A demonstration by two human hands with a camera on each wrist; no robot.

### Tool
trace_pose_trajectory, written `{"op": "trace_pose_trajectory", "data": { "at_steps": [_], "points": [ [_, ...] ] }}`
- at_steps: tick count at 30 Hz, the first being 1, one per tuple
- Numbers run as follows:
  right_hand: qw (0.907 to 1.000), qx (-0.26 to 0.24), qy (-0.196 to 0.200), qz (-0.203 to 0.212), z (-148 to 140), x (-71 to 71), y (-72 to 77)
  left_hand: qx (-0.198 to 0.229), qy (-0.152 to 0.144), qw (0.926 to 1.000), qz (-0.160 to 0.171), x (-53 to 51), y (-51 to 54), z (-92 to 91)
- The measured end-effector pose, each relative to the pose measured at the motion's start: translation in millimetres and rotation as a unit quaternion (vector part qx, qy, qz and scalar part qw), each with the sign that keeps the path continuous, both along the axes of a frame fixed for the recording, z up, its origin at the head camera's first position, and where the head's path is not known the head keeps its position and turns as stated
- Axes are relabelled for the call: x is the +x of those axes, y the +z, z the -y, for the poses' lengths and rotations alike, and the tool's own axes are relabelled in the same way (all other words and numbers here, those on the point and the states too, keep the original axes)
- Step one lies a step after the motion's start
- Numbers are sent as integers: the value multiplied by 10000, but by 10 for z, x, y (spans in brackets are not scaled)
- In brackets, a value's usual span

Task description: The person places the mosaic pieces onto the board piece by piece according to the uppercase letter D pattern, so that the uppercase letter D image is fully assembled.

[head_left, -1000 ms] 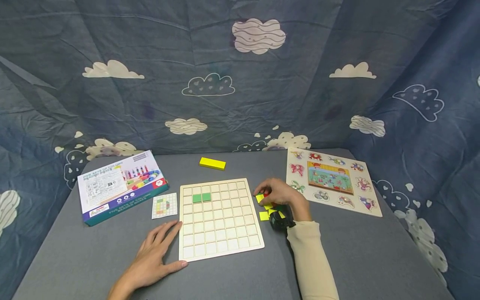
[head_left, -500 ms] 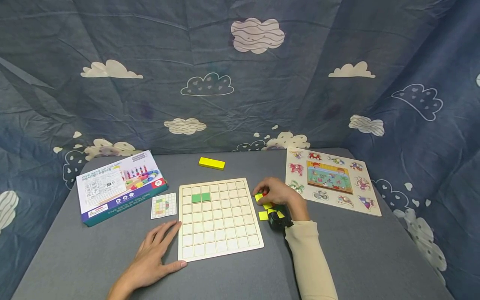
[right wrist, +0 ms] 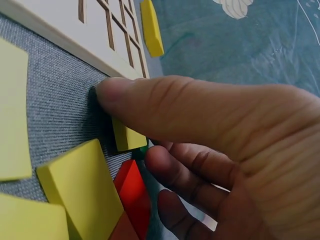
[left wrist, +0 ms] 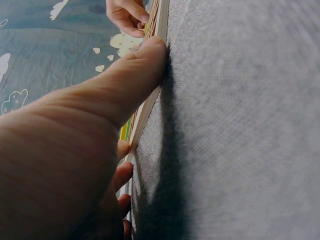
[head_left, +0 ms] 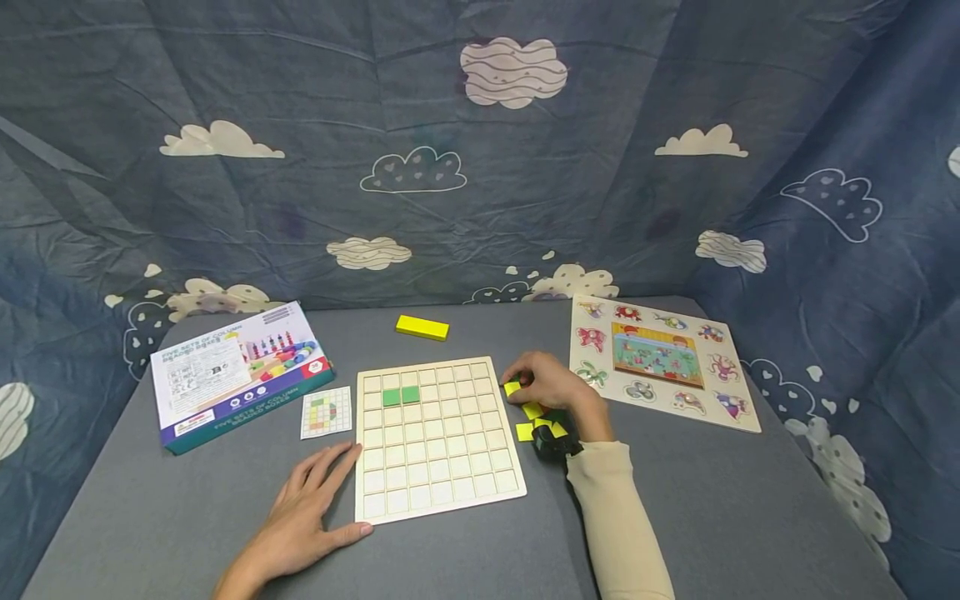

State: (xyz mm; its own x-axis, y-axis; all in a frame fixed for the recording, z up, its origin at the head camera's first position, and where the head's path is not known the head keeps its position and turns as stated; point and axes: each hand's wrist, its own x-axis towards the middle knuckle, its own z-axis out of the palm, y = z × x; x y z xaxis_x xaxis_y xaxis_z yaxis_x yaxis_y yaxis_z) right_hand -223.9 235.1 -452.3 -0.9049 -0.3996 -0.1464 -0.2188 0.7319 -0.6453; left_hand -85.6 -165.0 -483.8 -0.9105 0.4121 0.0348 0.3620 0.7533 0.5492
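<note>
A wooden grid board [head_left: 441, 437] lies mid-table, with two green square tiles [head_left: 401, 395] side by side in its upper left cells. My left hand [head_left: 300, 517] rests at the board's near left corner, fingers spread, its thumb and index finger touching the edge. Beyond the board's right edge, my right hand [head_left: 555, 387] pinches a yellow square tile [right wrist: 127, 136] between thumb and fingers; the thumb partly hides it. Several loose yellow tiles [right wrist: 82, 185] lie under that hand, with a red tile [right wrist: 132, 192] beside them in the right wrist view.
Left of the board lie a small pattern card [head_left: 326, 412] and a printed toy box [head_left: 240, 375]. A yellow bar [head_left: 422, 327] lies behind the board. At the back right is a wooden picture puzzle [head_left: 663, 362]. A cloud-printed cloth [head_left: 525, 208] hangs behind the table.
My right hand has shifted slightly away from me and to the left, and the yellow tile at its fingertips has moved with it. My left hand has kept its place.
</note>
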Motion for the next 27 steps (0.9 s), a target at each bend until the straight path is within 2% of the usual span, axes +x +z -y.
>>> {"op": "trace_pose_trajectory", "data": {
  "at_steps": [3, 13, 20, 27],
  "points": [
    [10000, 18, 1, -59, 8, -6, 7, 15, -21, 10000, -67, 1, -3, 3],
    [9990, 209, 107, -370, 99, -6, 86, 21, -9, 10000, 0, -1, 40, -5],
    [9984, -59, 225, -516, 216, 2, 140, -4, 0, 10000, 7, 1, 39, -7],
    [9975, -158, 296, -622, 324, -19, 110, 54, -3, 10000, 26, 12, 20, -11]
  ]
}}
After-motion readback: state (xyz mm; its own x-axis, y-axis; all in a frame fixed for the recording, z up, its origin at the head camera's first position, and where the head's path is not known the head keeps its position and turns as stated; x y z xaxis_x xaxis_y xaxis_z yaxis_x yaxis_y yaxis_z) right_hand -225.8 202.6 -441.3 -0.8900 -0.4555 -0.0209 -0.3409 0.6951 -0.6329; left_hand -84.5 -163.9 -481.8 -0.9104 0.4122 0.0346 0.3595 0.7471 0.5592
